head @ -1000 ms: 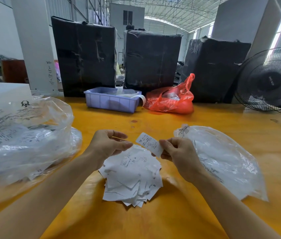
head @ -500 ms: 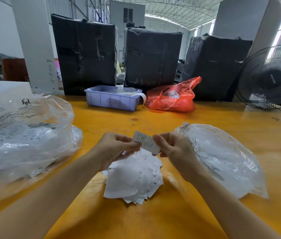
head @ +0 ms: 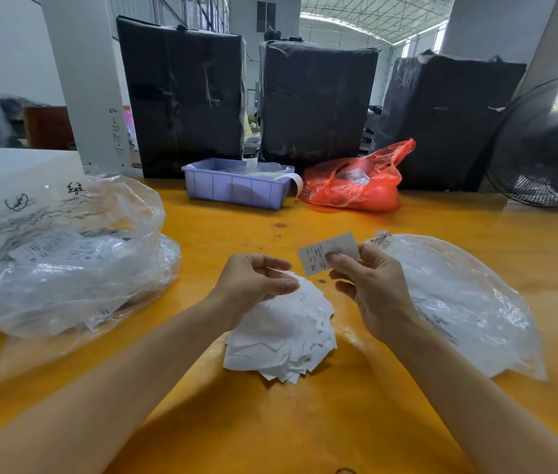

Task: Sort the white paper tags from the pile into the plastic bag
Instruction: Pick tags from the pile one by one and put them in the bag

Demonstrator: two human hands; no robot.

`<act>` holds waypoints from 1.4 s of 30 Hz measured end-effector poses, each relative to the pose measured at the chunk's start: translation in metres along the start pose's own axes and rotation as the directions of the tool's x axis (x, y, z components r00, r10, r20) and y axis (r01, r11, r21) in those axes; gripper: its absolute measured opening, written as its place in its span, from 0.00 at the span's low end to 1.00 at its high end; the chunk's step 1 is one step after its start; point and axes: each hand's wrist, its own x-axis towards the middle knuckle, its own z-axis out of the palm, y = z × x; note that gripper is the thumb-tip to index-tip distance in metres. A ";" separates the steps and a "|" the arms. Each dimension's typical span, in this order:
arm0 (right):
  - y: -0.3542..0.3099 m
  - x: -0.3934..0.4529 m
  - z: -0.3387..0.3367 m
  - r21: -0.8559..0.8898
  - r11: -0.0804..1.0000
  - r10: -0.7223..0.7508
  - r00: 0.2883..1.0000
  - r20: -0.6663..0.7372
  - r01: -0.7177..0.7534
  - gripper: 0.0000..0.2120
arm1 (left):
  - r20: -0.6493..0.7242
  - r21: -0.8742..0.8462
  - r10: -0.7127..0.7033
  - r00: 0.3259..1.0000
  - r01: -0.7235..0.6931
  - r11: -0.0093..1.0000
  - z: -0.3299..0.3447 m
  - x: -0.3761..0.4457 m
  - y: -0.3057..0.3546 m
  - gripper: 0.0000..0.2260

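Nearest, under and just behind the fingers of both hands, the pile of white paper tags lies fanned on the yellow table. The left hand hovers over its far edge, palm turned inward, fingers curled toward the thumb, and whether they grip anything cannot be told. The right hand pinches one tag between thumb and forefinger, its long axis running left to right, the right end tipped up, printed face toward the camera; just right of those fingers lies the flat clear plastic bag.
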 end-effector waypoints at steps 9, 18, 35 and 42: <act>0.002 -0.002 0.003 -0.095 0.984 -0.147 0.987 0.061 0.152 0.07 | 0.040 -0.019 0.022 0.999 -0.021 1.000 0.006 -0.003 -0.001 0.14; 0.006 -0.004 0.004 -0.395 0.865 -0.303 0.949 0.083 0.311 0.08 | -0.018 -0.022 0.025 1.000 -0.025 0.999 0.005 -0.001 0.003 0.12; 0.001 -0.008 0.006 -0.527 0.815 -0.045 0.933 0.358 0.242 0.07 | -0.005 0.047 0.175 0.984 -0.175 0.983 0.009 -0.006 0.003 0.13; 0.002 -0.007 0.006 -0.411 0.874 -0.168 0.955 0.243 0.259 0.15 | -0.036 -0.007 0.131 0.991 -0.132 0.991 0.010 -0.005 0.005 0.11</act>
